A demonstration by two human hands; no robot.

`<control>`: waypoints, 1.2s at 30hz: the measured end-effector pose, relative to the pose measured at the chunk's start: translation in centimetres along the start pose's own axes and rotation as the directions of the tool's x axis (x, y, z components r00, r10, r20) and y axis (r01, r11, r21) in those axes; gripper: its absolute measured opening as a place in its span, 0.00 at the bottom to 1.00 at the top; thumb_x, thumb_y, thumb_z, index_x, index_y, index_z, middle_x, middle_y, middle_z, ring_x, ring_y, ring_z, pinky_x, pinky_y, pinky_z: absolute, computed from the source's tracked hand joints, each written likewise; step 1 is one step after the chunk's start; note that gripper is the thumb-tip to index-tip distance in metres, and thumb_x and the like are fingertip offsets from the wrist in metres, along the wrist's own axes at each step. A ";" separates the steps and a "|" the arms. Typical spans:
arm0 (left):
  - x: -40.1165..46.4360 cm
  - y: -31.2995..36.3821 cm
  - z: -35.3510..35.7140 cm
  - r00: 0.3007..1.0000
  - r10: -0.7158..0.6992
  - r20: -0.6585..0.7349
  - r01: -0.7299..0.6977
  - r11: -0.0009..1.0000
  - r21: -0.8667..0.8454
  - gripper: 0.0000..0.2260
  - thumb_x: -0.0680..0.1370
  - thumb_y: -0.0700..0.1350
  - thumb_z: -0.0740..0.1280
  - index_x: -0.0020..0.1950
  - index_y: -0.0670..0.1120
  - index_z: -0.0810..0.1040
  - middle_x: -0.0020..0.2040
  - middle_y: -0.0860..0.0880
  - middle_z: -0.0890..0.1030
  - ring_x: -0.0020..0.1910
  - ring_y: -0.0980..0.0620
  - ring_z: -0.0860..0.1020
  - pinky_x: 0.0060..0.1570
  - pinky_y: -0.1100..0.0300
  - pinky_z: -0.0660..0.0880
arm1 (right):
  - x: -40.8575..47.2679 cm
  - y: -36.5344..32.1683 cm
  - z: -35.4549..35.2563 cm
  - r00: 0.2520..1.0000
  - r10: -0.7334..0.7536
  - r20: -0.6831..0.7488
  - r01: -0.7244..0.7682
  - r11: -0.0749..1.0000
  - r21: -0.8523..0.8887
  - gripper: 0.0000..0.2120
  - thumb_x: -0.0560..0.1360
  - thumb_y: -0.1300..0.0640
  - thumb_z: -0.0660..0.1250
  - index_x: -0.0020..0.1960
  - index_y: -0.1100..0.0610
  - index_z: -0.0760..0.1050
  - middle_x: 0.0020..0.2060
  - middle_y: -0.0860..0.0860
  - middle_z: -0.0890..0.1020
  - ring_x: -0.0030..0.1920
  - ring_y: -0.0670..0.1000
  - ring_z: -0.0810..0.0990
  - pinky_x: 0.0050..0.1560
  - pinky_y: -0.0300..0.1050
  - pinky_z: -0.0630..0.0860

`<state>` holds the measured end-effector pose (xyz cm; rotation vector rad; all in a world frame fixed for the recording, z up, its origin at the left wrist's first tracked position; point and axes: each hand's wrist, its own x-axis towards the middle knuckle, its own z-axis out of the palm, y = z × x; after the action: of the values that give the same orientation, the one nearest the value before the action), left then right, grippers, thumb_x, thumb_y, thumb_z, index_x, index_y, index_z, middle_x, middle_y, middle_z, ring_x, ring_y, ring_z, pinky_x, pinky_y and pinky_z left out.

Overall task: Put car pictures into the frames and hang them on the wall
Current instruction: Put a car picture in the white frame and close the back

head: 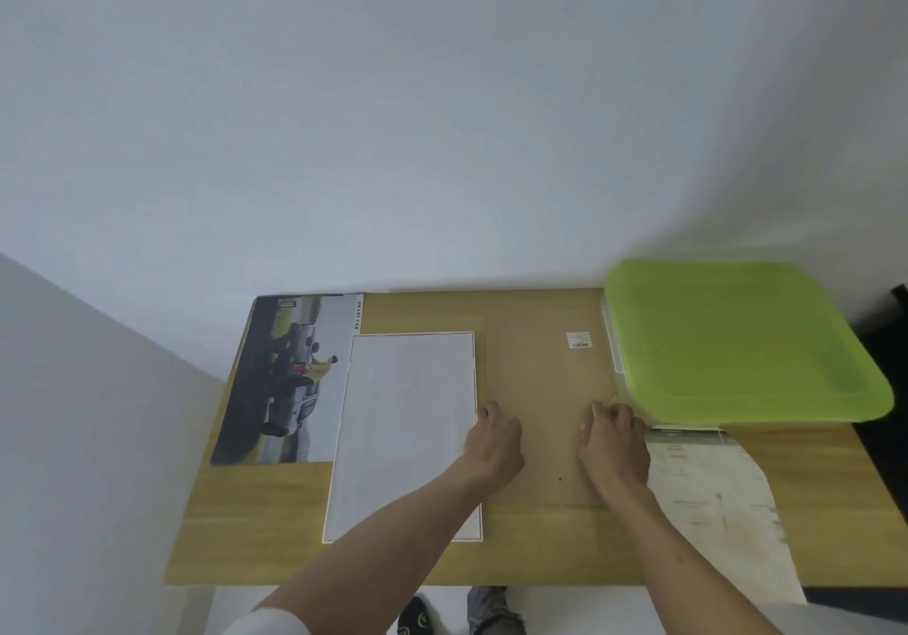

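Early stage: both hands, left hand (493,442) and right hand (614,442), fingers curled, press brown backing board (538,379); car picture (287,379) left of board, unframed; nothing hung.

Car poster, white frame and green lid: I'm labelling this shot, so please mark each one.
car poster (285,379), head view, on the printed truck.
white frame (408,433), head view, middle of its pale face.
green lid (737,339), head view, centre of its top.

Light wooden bench (565,551) against a plain white wall (442,118), clear plastic box with a lime-green lid (737,344) at far right, dark shoe (417,617) on floor below
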<state>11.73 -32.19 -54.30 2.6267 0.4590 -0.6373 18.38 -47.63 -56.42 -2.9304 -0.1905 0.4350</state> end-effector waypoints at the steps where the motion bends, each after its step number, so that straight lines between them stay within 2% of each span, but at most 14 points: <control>1: 0.1 -0.3 -0.4 1.000 0.017 -0.011 -0.017 1.000 -0.016 0.09 0.74 0.30 0.63 0.53 0.35 0.77 0.61 0.38 0.71 0.60 0.39 0.71 0.56 0.50 0.77 | 0.1 -0.2 0.0 1.000 -0.019 -0.018 0.018 0.999 -0.046 0.16 0.79 0.55 0.62 0.65 0.56 0.73 0.61 0.58 0.74 0.61 0.59 0.72 0.56 0.51 0.73; 4: 0.3 -2.5 -1.6 0.988 0.089 -0.128 -0.098 0.993 -0.067 0.13 0.75 0.33 0.62 0.58 0.37 0.77 0.61 0.41 0.72 0.61 0.42 0.70 0.53 0.49 0.76 | 0.0 -1.0 0.3 0.990 -0.126 -0.065 0.119 0.988 -0.102 0.15 0.74 0.60 0.67 0.60 0.59 0.78 0.58 0.61 0.78 0.58 0.62 0.75 0.55 0.54 0.75; 7: 0.1 -6.3 -2.6 0.945 0.154 -0.289 -0.168 0.985 -0.024 0.17 0.77 0.40 0.64 0.66 0.41 0.74 0.67 0.42 0.71 0.64 0.43 0.70 0.57 0.52 0.74 | -0.9 -3.4 0.4 0.958 -0.277 -0.078 0.276 0.961 -0.019 0.17 0.75 0.58 0.68 0.63 0.58 0.78 0.61 0.60 0.78 0.60 0.61 0.76 0.57 0.54 0.76; 10: -1.1 -10.8 -3.6 0.936 0.098 -0.339 -0.103 0.995 0.005 0.21 0.80 0.46 0.64 0.72 0.44 0.69 0.73 0.44 0.67 0.69 0.44 0.67 0.66 0.53 0.68 | -2.6 -6.6 0.7 0.915 -0.392 -0.094 0.399 0.915 0.066 0.17 0.77 0.55 0.67 0.65 0.58 0.76 0.62 0.60 0.76 0.61 0.60 0.76 0.57 0.54 0.77; 13: -3.2 -15.0 -3.9 0.943 0.008 -0.333 -0.028 0.998 -0.056 0.25 0.80 0.51 0.64 0.75 0.45 0.65 0.76 0.45 0.63 0.74 0.44 0.63 0.71 0.51 0.64 | -4.5 -9.6 1.3 0.901 -0.431 -0.056 0.433 0.900 0.056 0.20 0.79 0.51 0.64 0.68 0.57 0.74 0.64 0.59 0.75 0.63 0.60 0.75 0.59 0.53 0.75; 17: -6.2 -19.8 -2.5 0.978 -0.016 -0.208 0.016 1.000 -0.002 0.34 0.80 0.58 0.61 0.80 0.45 0.52 0.81 0.46 0.49 0.79 0.44 0.50 0.76 0.51 0.51 | -6.3 -12.6 2.6 0.912 -0.399 0.090 0.406 0.911 -0.071 0.24 0.82 0.45 0.55 0.74 0.55 0.64 0.68 0.56 0.70 0.66 0.57 0.70 0.63 0.50 0.71; 20: -7.5 -22.1 -1.5 0.995 -0.004 -0.096 0.013 0.995 0.096 0.42 0.79 0.61 0.60 0.80 0.41 0.41 0.80 0.44 0.38 0.79 0.45 0.39 0.76 0.53 0.41 | -7.5 -14.0 3.6 0.934 -0.333 0.130 0.352 0.921 -0.170 0.26 0.82 0.44 0.52 0.73 0.60 0.62 0.68 0.57 0.69 0.65 0.58 0.70 0.62 0.49 0.71; 23: -7.8 -23.0 -1.1 1.000 -0.023 0.000 0.023 0.992 0.127 0.47 0.78 0.63 0.61 0.78 0.39 0.35 0.78 0.43 0.34 0.78 0.45 0.36 0.77 0.52 0.40 | -8.4 -15.0 4.8 0.952 -0.251 0.175 0.277 0.949 -0.149 0.33 0.82 0.43 0.51 0.78 0.65 0.53 0.74 0.61 0.59 0.71 0.60 0.63 0.69 0.51 0.67; 25: -7.8 -23.0 -1.0 1.000 -0.026 0.014 0.024 0.993 0.115 0.47 0.78 0.62 0.62 0.78 0.39 0.35 0.78 0.43 0.34 0.78 0.45 0.37 0.78 0.51 0.42 | -8.6 -15.5 5.3 0.953 -0.195 0.232 0.219 0.972 -0.084 0.35 0.83 0.43 0.51 0.79 0.65 0.48 0.77 0.62 0.51 0.76 0.61 0.55 0.74 0.54 0.61; 27: -7.8 -23.2 -0.8 1.000 -0.026 0.003 0.025 0.995 0.102 0.47 0.78 0.62 0.62 0.78 0.39 0.35 0.79 0.44 0.34 0.79 0.46 0.38 0.78 0.50 0.43 | -8.7 -15.8 5.3 0.951 -0.162 0.265 0.172 0.985 -0.018 0.35 0.82 0.42 0.50 0.80 0.63 0.46 0.78 0.61 0.46 0.78 0.61 0.51 0.76 0.54 0.57; 33: -8.2 -23.4 -0.1 1.000 -0.027 -0.008 0.027 0.999 0.028 0.46 0.78 0.59 0.64 0.78 0.41 0.34 0.79 0.45 0.34 0.79 0.45 0.40 0.78 0.47 0.45 | -9.3 -16.2 4.9 0.941 -0.212 0.264 0.178 0.973 0.144 0.27 0.82 0.41 0.53 0.78 0.48 0.56 0.79 0.57 0.48 0.79 0.59 0.48 0.77 0.54 0.57; 34: -8.2 -23.4 0.0 1.000 -0.027 -0.011 0.027 1.000 0.013 0.46 0.78 0.59 0.64 0.78 0.41 0.34 0.79 0.46 0.34 0.79 0.45 0.40 0.78 0.47 0.45 | -9.4 -16.3 4.9 0.948 -0.222 0.229 0.186 0.968 0.167 0.26 0.81 0.42 0.54 0.77 0.48 0.60 0.79 0.57 0.51 0.78 0.60 0.50 0.76 0.55 0.59; 36: -8.3 -23.4 -0.1 0.999 -0.030 -0.014 0.030 0.999 -0.015 0.47 0.78 0.59 0.64 0.78 0.42 0.33 0.79 0.46 0.33 0.79 0.45 0.40 0.78 0.47 0.45 | -9.4 -16.5 5.0 0.969 -0.213 0.128 0.176 0.952 0.249 0.21 0.80 0.44 0.57 0.71 0.50 0.68 0.73 0.60 0.64 0.75 0.61 0.61 0.71 0.54 0.67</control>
<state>-4.55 -13.63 -57.17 2.6162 0.5060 -0.6226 6.30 -32.21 -55.38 -2.6147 -0.4154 0.6067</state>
